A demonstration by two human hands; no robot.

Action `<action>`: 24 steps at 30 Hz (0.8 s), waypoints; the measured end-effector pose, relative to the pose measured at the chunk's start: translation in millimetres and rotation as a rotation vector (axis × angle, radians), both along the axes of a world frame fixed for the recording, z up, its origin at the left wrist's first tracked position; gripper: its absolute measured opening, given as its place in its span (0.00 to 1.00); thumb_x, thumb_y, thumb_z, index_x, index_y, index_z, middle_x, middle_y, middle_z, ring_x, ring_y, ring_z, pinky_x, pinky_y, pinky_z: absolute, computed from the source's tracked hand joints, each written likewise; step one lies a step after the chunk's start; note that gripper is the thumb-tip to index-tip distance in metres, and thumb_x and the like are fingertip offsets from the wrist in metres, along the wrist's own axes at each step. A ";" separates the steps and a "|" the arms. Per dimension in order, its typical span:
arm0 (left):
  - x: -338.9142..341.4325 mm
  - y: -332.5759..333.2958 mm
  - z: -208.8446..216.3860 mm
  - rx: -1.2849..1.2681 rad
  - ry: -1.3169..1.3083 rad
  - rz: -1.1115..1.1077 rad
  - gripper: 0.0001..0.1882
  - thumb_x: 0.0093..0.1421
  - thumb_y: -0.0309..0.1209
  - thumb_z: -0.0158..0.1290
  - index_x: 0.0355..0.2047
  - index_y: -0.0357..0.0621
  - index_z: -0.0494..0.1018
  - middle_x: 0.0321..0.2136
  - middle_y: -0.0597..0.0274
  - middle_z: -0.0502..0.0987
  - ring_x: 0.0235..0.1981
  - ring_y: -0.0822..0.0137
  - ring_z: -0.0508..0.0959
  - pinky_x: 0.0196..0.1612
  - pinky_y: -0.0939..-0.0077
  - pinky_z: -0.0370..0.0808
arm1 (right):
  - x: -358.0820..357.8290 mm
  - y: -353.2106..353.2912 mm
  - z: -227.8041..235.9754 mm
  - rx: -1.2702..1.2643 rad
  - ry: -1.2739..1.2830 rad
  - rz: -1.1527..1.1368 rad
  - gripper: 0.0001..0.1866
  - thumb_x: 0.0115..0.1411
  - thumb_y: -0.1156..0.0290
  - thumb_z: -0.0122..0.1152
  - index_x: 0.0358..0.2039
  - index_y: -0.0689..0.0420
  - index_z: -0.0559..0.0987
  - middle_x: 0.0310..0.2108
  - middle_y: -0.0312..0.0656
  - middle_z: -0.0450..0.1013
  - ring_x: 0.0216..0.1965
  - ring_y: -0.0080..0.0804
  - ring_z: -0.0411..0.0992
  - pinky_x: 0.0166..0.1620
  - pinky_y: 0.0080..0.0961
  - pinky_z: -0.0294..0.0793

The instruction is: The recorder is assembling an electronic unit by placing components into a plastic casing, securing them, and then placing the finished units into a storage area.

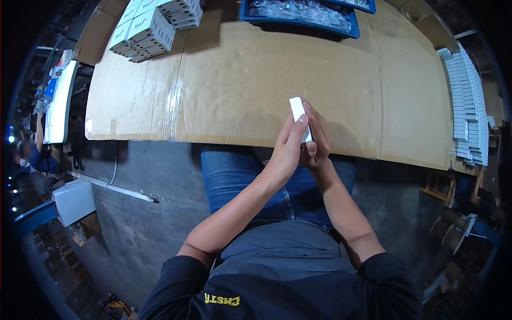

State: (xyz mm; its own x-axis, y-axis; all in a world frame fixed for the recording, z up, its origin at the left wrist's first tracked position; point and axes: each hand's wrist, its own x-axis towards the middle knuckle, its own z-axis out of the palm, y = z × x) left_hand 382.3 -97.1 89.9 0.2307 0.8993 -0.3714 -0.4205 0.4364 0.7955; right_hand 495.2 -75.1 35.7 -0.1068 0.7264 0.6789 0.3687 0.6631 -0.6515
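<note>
A small white box (296,108) is held upright between my two hands, just over the near edge of the cardboard-covered table (240,90). My left hand (288,140) presses on its near left side, the thumb lying along its face. Around the right side wrap the fingers of my right hand (319,140). Both hands are closed on the box, and they hide its lower part.
Stacked white boxes (146,29) stand at the far left of the table. At the far edge sits a blue tray (304,22) of clear plastic-wrapped items. Many pale boxes (466,106) are piled at the right. Another person (42,154) works at a white table (60,104) on the left.
</note>
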 end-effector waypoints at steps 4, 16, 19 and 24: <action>3.9 -4.7 0.2 -0.011 0.006 0.060 0.29 0.76 0.53 0.41 0.64 0.42 0.63 0.42 0.65 0.73 0.39 0.77 0.74 0.38 0.81 0.74 | -1.8 0.1 -2.1 0.007 0.038 0.010 0.42 0.76 0.42 0.33 0.61 0.76 0.73 0.57 0.69 0.73 0.57 0.62 0.76 0.57 0.44 0.77; 4.5 -7.7 1.5 -0.028 -0.021 0.077 0.27 0.75 0.52 0.41 0.58 0.42 0.66 0.39 0.67 0.72 0.36 0.79 0.72 0.36 0.84 0.72 | -4.7 -1.9 1.1 -0.005 0.037 0.012 0.43 0.77 0.42 0.30 0.59 0.76 0.73 0.56 0.68 0.74 0.57 0.64 0.76 0.58 0.45 0.77; 5.2 -7.2 2.8 -0.010 -0.016 0.092 0.25 0.76 0.52 0.41 0.56 0.42 0.67 0.37 0.68 0.71 0.35 0.80 0.72 0.35 0.85 0.72 | -4.9 -2.1 -1.1 -0.003 0.038 0.017 0.43 0.77 0.42 0.29 0.59 0.76 0.73 0.56 0.68 0.74 0.57 0.64 0.76 0.59 0.45 0.77; 6.4 -8.4 -6.0 0.032 0.031 0.115 0.26 0.76 0.52 0.41 0.57 0.42 0.67 0.38 0.68 0.71 0.35 0.80 0.72 0.35 0.85 0.72 | -5.4 -3.4 -0.2 -0.021 0.032 0.016 0.43 0.77 0.42 0.29 0.60 0.76 0.72 0.57 0.68 0.74 0.58 0.63 0.76 0.59 0.45 0.77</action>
State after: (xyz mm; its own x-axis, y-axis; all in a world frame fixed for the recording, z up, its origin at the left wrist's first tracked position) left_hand 388.7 -105.5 83.9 0.1140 0.9307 -0.3475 -0.4409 0.3609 0.8218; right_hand 489.8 -78.5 35.5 -0.0972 0.7386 0.6670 0.3372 0.6550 -0.6762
